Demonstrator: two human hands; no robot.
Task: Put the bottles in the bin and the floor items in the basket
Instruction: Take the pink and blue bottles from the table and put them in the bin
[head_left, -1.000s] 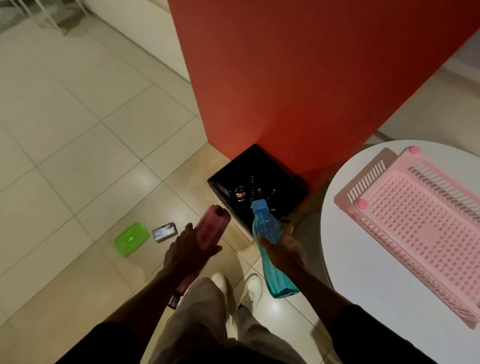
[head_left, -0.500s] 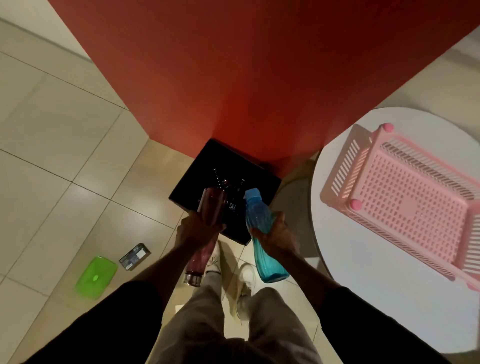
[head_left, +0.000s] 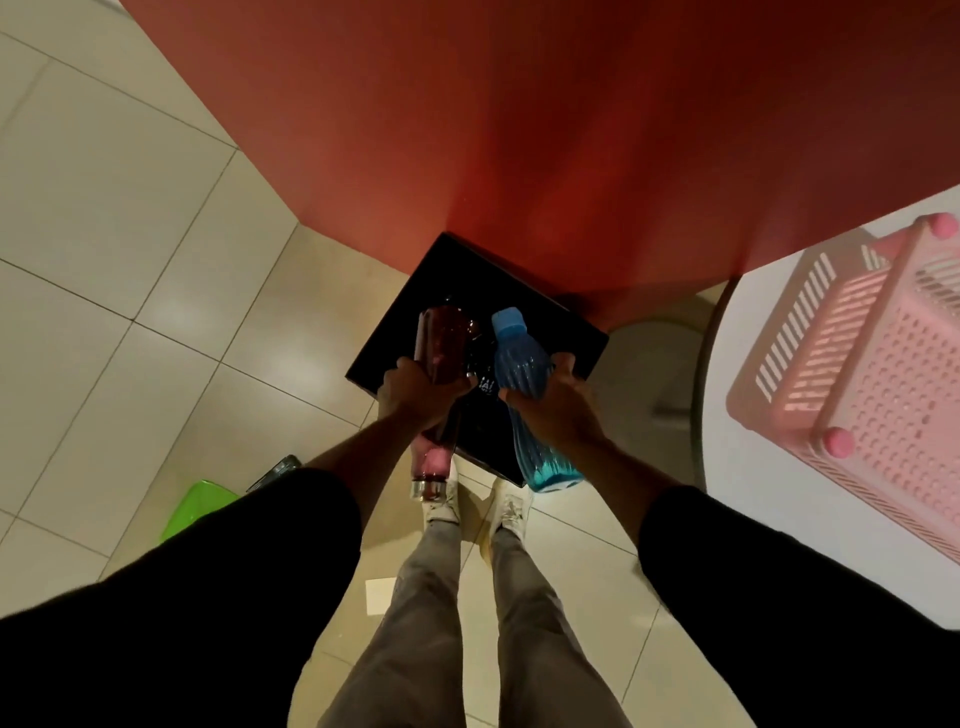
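Observation:
My left hand (head_left: 415, 396) grips a pink-red bottle (head_left: 440, 347) round its middle, its top end tipped forward over the black bin (head_left: 566, 325). My right hand (head_left: 558, 404) grips a blue bottle (head_left: 521, 364) with a blue cap, also tilted cap-first over the bin's open mouth. The bin stands on the floor against a red wall, right in front of my feet. On the white round table at the right stands a pink perforated basket (head_left: 878, 374). At the lower left, a green lid-like item (head_left: 196, 506) and a small dark box (head_left: 275, 470) lie on the floor, partly hidden by my left sleeve.
The red wall (head_left: 519, 130) rises just behind the bin. The white table (head_left: 779, 509) edge runs close to my right arm. A small white scrap of paper (head_left: 379, 596) lies on the tiles between my legs. Beige floor tiles spread to the left.
I have stepped closer to the bin. Both hands have carried the bottles forward, so their tops now hang over the bin's mouth. The floor items have slid under my left sleeve.

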